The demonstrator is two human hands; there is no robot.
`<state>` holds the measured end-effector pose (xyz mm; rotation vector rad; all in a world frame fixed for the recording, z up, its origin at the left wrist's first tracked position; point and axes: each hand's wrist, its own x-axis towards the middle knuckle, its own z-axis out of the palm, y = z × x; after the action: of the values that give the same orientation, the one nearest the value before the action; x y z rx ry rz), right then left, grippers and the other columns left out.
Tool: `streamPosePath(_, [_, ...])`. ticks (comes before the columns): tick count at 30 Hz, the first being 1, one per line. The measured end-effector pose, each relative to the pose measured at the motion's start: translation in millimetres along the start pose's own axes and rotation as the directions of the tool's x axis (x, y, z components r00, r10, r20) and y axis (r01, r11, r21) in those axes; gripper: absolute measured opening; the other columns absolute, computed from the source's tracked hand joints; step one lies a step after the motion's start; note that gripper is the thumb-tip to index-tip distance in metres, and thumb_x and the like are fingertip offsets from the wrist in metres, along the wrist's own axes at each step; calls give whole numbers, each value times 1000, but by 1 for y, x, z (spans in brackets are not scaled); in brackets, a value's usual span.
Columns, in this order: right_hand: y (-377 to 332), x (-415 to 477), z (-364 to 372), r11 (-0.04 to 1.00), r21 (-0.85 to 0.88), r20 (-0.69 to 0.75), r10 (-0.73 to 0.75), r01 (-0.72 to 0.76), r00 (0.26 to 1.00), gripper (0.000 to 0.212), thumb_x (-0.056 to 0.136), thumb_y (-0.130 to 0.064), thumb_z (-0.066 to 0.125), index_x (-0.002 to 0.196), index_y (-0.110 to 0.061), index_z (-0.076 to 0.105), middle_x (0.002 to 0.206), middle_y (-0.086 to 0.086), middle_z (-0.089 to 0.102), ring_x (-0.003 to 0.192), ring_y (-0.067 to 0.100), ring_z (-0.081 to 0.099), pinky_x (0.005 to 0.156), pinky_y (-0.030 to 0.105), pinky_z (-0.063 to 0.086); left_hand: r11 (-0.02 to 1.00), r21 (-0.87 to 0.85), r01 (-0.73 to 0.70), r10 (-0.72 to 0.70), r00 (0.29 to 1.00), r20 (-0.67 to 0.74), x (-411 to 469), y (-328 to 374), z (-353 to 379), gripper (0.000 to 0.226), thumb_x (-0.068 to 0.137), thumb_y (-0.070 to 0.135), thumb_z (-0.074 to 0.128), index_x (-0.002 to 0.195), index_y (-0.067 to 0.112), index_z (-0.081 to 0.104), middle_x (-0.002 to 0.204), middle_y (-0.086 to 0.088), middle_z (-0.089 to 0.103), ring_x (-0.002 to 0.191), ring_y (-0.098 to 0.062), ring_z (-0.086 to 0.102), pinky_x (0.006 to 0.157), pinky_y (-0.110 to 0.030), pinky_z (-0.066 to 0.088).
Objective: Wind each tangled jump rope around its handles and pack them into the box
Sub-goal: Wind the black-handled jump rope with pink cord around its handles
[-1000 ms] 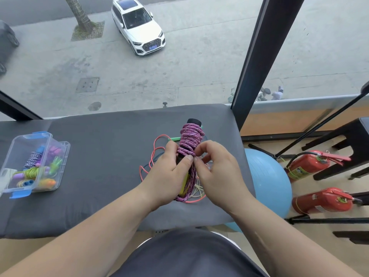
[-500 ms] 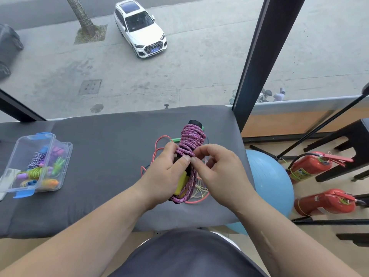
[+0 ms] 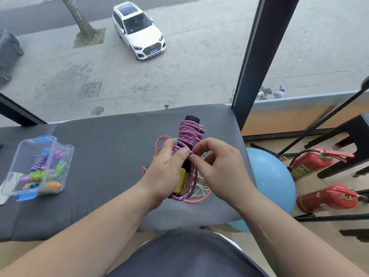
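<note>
A: Hands, status?
B: Left hand (image 3: 167,172) grips the pink jump rope (image 3: 189,134) bundle round its lower half, thumb pressed on the coils. Right hand (image 3: 221,170) pinches one pink strand btw. thumb & forefinger, right beside the left thumb.
A: Rope wound?
B: Top half yes, tight coils round the black handles (image 3: 192,118). Lower down, long loops hang past a yellow handle section (image 3: 181,178).
A: Where's it at?
B: Held tilted over the right part of the counter (image 3: 109,156), above a loose tangle of ropes (image 3: 201,189), orange & yellowish. Can't tell if it touches them.
A: Box?
B: Clear box (image 3: 21,154) w/ blue latches, far left on the counter, well apart. Several wound ropes inside.
</note>
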<state>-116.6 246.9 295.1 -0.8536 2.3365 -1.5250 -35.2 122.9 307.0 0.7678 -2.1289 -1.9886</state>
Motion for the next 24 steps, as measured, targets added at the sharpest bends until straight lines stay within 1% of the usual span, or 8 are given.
streamPosePath(2, [2, 0, -2, 999, -35, 9, -36, 36, 999, 9, 84, -24, 78, 84, -26, 69, 73, -20, 63, 61, 4, 59, 58, 8, 37, 1000, 5, -5, 5, 1000, 10, 1, -2, 0, 16, 107, 20, 44, 96, 19, 55, 78, 17, 65, 81, -5, 60, 75, -21, 48])
streamPosePath(5, [5, 0, -6, 988, -105, 59, -112, 117, 992, 4, 88, -24, 75, 88, -23, 72, 81, -18, 60, 69, -4, 56, 64, 7, 36, 1000, 13, -5, 4, 999, 33, -1, -4, -1, 15, 107, 18, 43, 98, 18, 55, 77, 22, 64, 80, 0, 59, 74, -15, 46])
streamPosePath(9, [7, -1, -7, 986, -125, 129, -90, 106, 987, 7, 92, -26, 70, 87, -24, 66, 83, -16, 55, 70, -4, 52, 65, 8, 34, 1000, 6, 8, -9, 998, 55, -4, -10, -3, 12, 108, 19, 43, 105, 16, 54, 84, 20, 67, 88, -3, 62, 81, -24, 48])
streamPosePath(13, [9, 2, -2, 993, -102, 146, -48, 63, 988, 14, 93, -24, 67, 85, -21, 56, 85, -12, 51, 67, 2, 49, 63, 12, 33, 999, -30, 14, -12, 998, 66, -3, -8, -2, 10, 108, 20, 44, 109, 17, 54, 89, 16, 69, 91, -6, 64, 82, -27, 50])
streamPosePath(16, [10, 3, 3, 990, -109, 85, -82, 91, 993, 15, 95, -23, 64, 86, -22, 52, 85, -14, 49, 67, 4, 49, 64, 20, 37, 995, -91, 39, -34, 998, 58, -2, -7, 0, 11, 108, 24, 44, 108, 16, 53, 84, 16, 68, 86, -4, 65, 77, -24, 52])
streamPosePath(20, [12, -1, 13, 946, -281, -35, -175, 159, 984, 13, 97, -29, 55, 91, -18, 54, 88, -6, 54, 70, 18, 49, 60, 41, 47, 976, -192, 100, -95, 995, 34, 0, -6, 5, 14, 108, 23, 43, 101, 14, 51, 79, 8, 63, 78, -8, 62, 73, -27, 52])
streamPosePath(22, [13, 0, 17, 920, -344, -97, -234, 188, 967, 15, 97, -29, 54, 90, -15, 55, 86, -2, 57, 69, 23, 52, 54, 43, 47, 965, -235, 114, -111, 993, 27, 1, -7, 6, 14, 107, 20, 42, 98, 14, 51, 78, 6, 61, 77, -9, 60, 74, -31, 50])
streamPosePath(24, [12, 0, 21, 912, -360, -166, -272, 198, 948, 14, 95, -25, 56, 88, -13, 58, 83, -1, 58, 67, 22, 51, 51, 39, 45, 959, -257, 117, -114, 993, 28, 1, -8, 9, 17, 108, 23, 41, 101, 14, 53, 81, 5, 65, 80, -11, 62, 80, -38, 51])
